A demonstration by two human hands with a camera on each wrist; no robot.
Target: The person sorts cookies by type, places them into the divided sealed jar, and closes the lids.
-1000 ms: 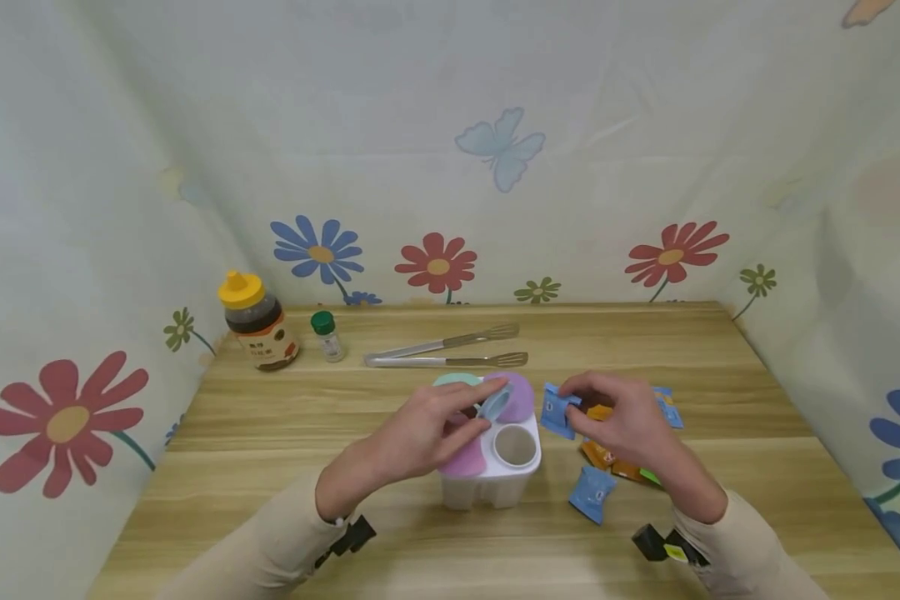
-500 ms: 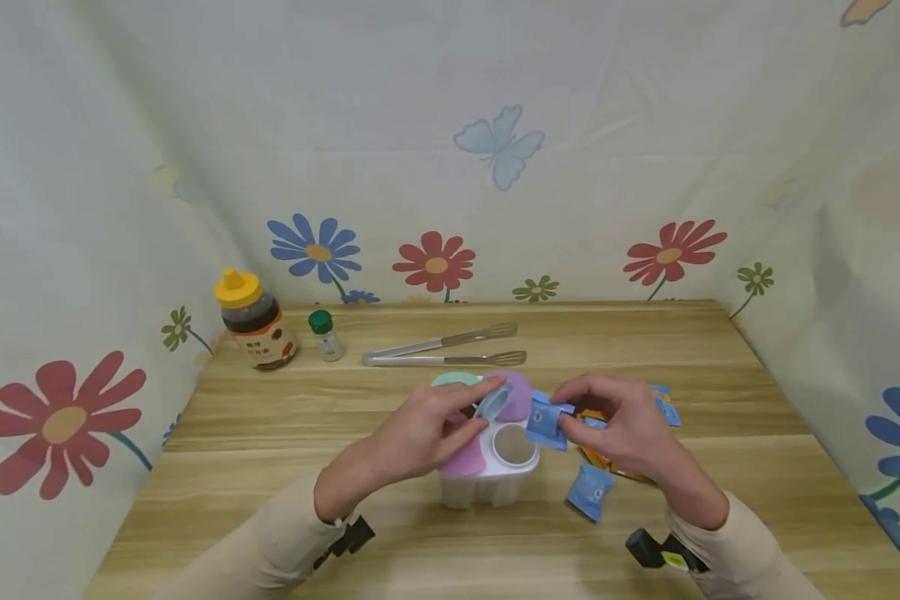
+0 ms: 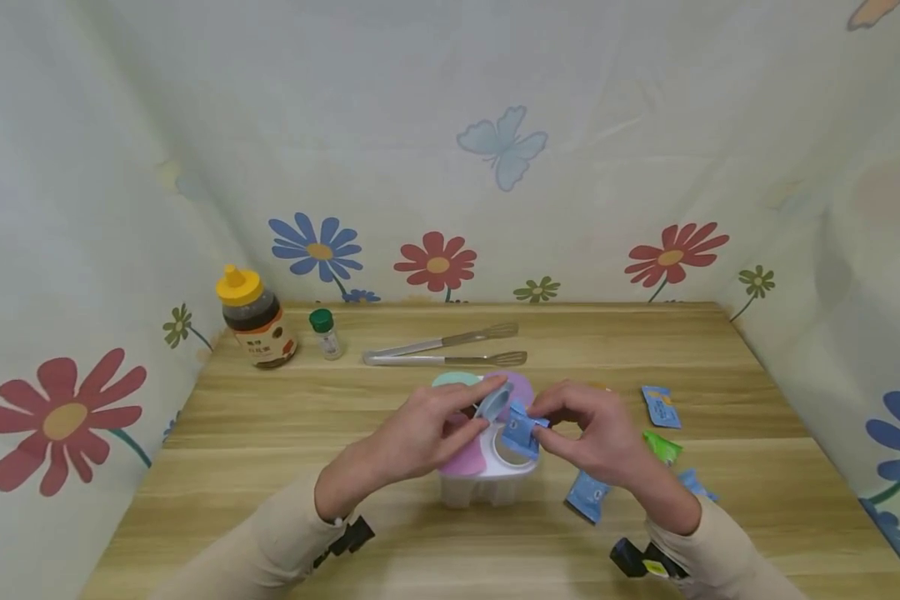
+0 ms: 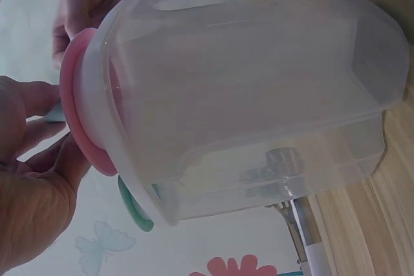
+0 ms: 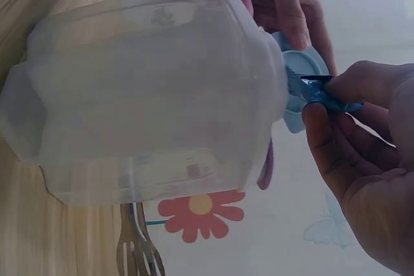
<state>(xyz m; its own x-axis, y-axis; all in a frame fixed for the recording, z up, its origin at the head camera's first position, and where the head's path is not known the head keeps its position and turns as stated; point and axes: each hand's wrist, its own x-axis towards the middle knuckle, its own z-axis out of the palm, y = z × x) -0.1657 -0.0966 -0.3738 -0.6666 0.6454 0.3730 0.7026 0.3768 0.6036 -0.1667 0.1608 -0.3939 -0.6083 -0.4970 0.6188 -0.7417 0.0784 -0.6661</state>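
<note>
A translucent storage box [image 3: 480,492] with a white top stands on the table, bearing a green lid [image 3: 453,379], a purple lid [image 3: 522,388] and a pink lid [image 3: 463,461]. My left hand [image 3: 416,433] pinches the light blue lid [image 3: 495,402], tilted up beside the one uncovered round opening. Between thumb and fingers, my right hand [image 3: 603,429] holds a small blue packet [image 3: 520,432] over that opening, partly covering it. The right wrist view shows the packet [image 5: 323,92] in front of the blue lid [image 5: 303,66], level with the box's top.
Right of the box lie a blue packet [image 3: 588,497], a green packet [image 3: 662,447], another blue packet [image 3: 696,483] and a flat blue-yellow packet [image 3: 661,407]. Behind it are metal tongs [image 3: 446,361], a green-capped shaker [image 3: 326,335] and a yellow-capped jar [image 3: 258,325].
My right hand has carried the blue packet left, from beside the box to over its opening. The green packet now shows more fully. My left hand stays put with the blue lid.
</note>
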